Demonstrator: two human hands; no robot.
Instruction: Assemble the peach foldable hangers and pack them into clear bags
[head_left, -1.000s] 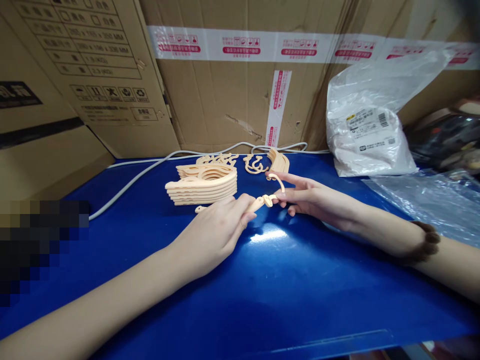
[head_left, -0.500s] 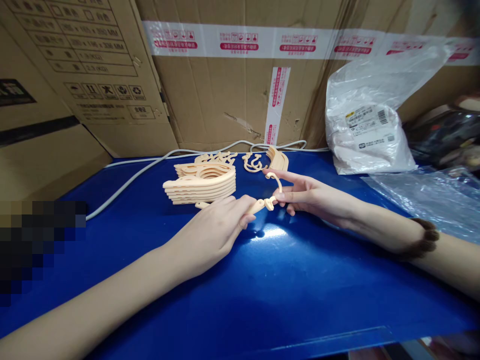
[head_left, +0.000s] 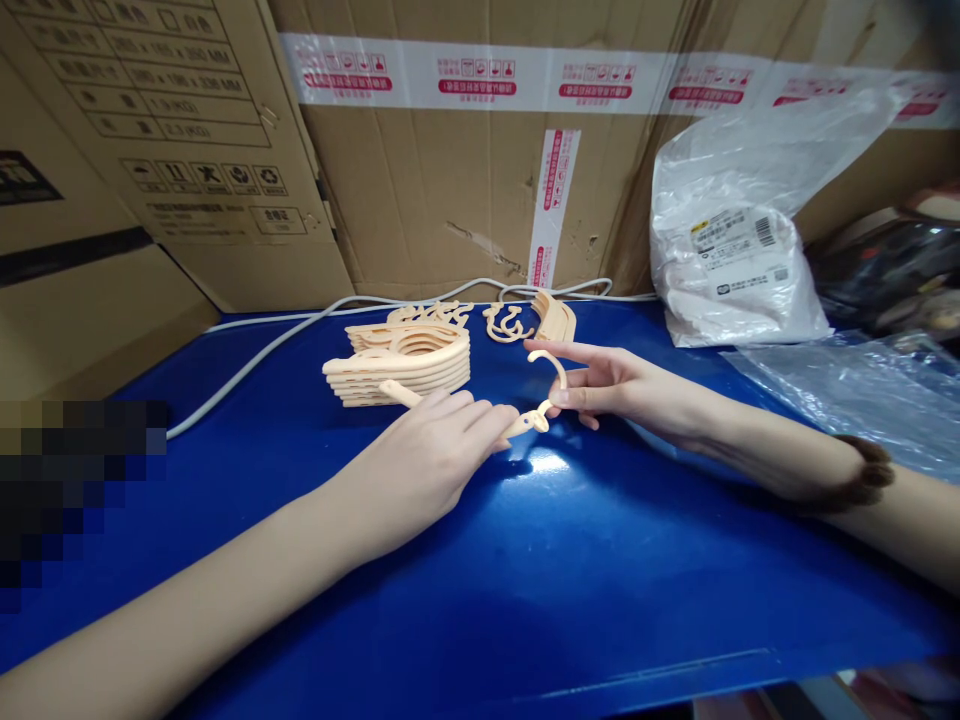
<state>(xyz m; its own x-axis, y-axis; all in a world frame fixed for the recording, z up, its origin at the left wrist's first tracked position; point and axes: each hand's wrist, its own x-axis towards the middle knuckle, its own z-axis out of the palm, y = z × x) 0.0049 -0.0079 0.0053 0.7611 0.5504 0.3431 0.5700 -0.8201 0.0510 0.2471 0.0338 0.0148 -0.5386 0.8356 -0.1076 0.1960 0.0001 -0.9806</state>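
My left hand (head_left: 450, 450) is closed around a beige plastic hanger arm (head_left: 400, 394), most of it hidden under the fingers. One end sticks out behind the hand and the other pokes past the fingertips. My right hand (head_left: 619, 385) pinches a beige hanger hook (head_left: 556, 368) between thumb and fingers, its index finger stretched out. The hook's flared base meets the end of the arm between both hands; whether they are locked together I cannot tell. Just beyond my left hand sits a stack of beige hanger arms (head_left: 405, 365).
Behind the stack lie loose hooks (head_left: 508, 325) and a few curved beige pieces (head_left: 555, 318). A white cable (head_left: 262, 375) runs along the back of the blue table (head_left: 480, 610). Cardboard boxes (head_left: 450, 190) wall the rear. On the right stand a white plastic bag (head_left: 739, 265) and clear film (head_left: 885, 400).
Both hands have dipped slightly, still holding the arm and the hook. The arm's rear end has risen and tilted, and the hook's base has turned at the joint.
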